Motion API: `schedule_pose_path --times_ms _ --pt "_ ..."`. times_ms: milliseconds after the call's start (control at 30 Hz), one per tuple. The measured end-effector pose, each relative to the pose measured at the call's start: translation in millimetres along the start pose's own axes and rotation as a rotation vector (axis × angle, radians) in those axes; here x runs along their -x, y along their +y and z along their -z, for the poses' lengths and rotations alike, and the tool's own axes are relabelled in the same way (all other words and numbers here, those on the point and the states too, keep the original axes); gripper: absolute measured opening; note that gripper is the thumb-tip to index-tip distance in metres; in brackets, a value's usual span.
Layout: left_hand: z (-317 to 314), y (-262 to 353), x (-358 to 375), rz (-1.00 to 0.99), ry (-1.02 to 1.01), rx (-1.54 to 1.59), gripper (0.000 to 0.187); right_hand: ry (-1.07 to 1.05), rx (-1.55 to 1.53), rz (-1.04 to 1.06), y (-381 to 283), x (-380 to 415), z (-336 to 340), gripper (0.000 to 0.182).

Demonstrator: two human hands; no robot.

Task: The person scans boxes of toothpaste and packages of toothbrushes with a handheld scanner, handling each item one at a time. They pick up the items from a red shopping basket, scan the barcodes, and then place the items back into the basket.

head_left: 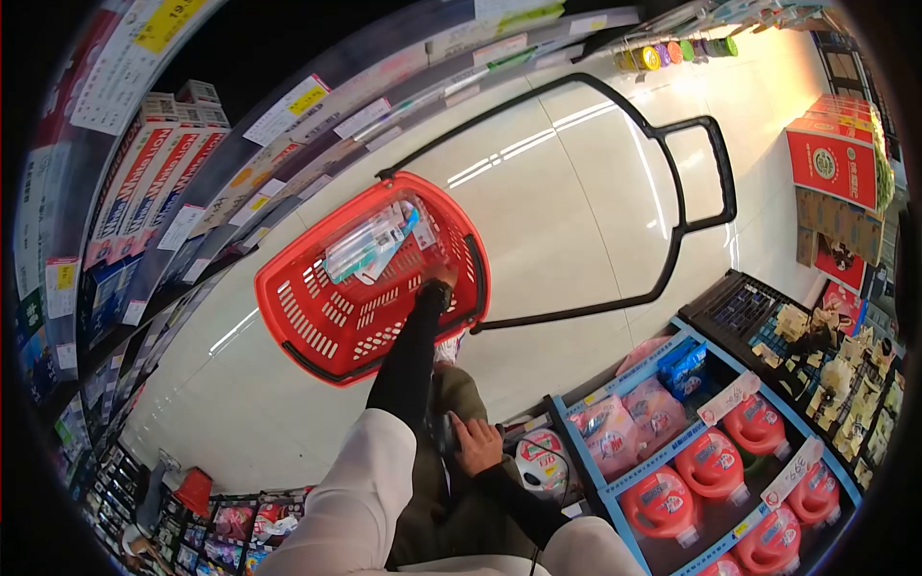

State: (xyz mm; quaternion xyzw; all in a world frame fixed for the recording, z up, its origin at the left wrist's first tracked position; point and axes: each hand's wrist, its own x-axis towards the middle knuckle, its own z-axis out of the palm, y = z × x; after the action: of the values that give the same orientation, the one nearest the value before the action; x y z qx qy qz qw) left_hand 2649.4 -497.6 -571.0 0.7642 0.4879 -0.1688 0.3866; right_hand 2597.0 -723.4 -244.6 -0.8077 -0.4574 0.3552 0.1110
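My left hand (442, 278) reaches down into a red shopping basket (317, 331), close to its right-hand wall; its fingers are blurred and hidden. Beside it in the basket lies a clear-wrapped package (370, 248) with white and teal parts. A long black pull handle (680, 182) extends from the basket over the floor. My right hand (477, 446) rests by my thigh, its fingers stretched over the edge of a dark object (445, 434) whose kind does not show. A thin black cable (565, 459) loops near that hand.
A shelf of boxed toothpaste (144, 197) with price tags curves along the left. At lower right, a blue-edged display (595, 485) holds pink detergent jugs (663, 504) and bags. Red cartons (834, 158) stand at far right. Another person (144, 509) is at lower left.
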Motion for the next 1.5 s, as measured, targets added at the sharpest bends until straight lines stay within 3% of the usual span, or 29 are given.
schedule_pose_path --times_ms 33,67,100,167,200,300,433,500,600,733,767,800,833,900,933,967,1033,1067,1100,1200,1500 --pt "-3.6 -5.1 7.0 -0.01 0.038 0.061 0.031 0.005 0.017 -0.004 0.1 4.8 -2.2 0.077" --pt "15.5 2.1 26.8 -0.104 0.28 0.159 0.027 0.06 0.059 0.025 1.8 7.1 -9.9 0.076" --pt "42.5 13.6 41.6 -0.098 0.28 0.148 0.027 0.054 0.048 0.023 1.2 8.5 -9.9 0.076" --pt "90.0 20.9 62.6 0.253 -0.032 0.32 0.019 0.042 0.019 0.009 -3.2 11.9 -3.8 0.067" --pt "62.7 -17.4 60.5 0.104 0.158 0.273 0.016 0.046 0.017 -0.007 -3.6 11.9 -3.9 0.069" --pt "159.3 15.3 140.1 0.176 0.048 0.261 0.014 0.048 -0.006 -0.092 -14.2 24.5 11.2 0.074" --pt "224.6 10.7 229.3 -0.043 0.093 0.356 0.009 0.068 -0.061 -0.24 -36.9 38.2 67.3 0.074" --pt "267.1 22.9 276.7 -0.11 0.132 0.361 0.008 0.114 -0.12 -0.281 -41.6 39.5 88.8 0.062" --pt "320.9 33.1 341.8 -0.189 0.206 0.548 0.008 0.359 -0.381 -0.266 -62.4 24.8 139.3 0.05" --pt "413.2 63.9 432.9 -0.32 0.265 0.434 0.009 0.541 -0.699 -0.24 -102.6 -7.0 220.4 0.032" --pt "437.8 76.2 451.9 -0.323 0.241 0.509 0.009 0.549 -0.738 -0.184 -103.4 -17.7 226.2 0.018" --pt "457.2 85.2 472.6 -0.324 0.218 0.585 0.009 0.455 -1.048 -0.239 -124.2 -20.4 256.9 0.024" --pt "474.9 91.2 483.3 -0.343 0.247 0.592 0.009 0.418 -1.108 -0.169 -135.5 -25.0 276.1 0.018" --pt "501.7 97.0 518.3 -0.489 0.314 0.548 0.008 0.336 -1.376 -0.143 -170.6 -23.7 320.6 0.029" --pt "517.6 105.8 535.9 -0.429 0.22 0.752 0.01 0.329 -1.377 -0.041 -174.3 -29.0 328.0 0.039" --pt "533.7 112.7 549.9 -0.442 0.242 0.757 0.01 0.278 -1.433 -0.009 -197.3 -17.4 354.4 0.04" --pt "560.4 123.8 573.9 -0.524 0.262 0.737 0.015 0.174 -1.563 0.119 -226.4 -2.6 389.4 0.04" --pt "572.5 126.9 582.2 -0.568 0.242 0.75 0.035 0.132 -1.61 0.175 -240.0 4.2 402.8 0.041" --pt "583.4 131.3 591.4 -0.578 0.272 0.762 0.035 0.159 -1.629 0.175 -248.9 8.6 410.3 0.038" --pt "610.5 137.6 613.3 -0.602 0.352 0.757 0.078 0.168 -1.554 0.183 -260.8 16.9 427.1 0.031" --pt "654.8 119.3 622.1 -0.765 0.401 0.769 0.074 0.26 -1.528 0.239 -314.1 51.5 445.2 0.031"
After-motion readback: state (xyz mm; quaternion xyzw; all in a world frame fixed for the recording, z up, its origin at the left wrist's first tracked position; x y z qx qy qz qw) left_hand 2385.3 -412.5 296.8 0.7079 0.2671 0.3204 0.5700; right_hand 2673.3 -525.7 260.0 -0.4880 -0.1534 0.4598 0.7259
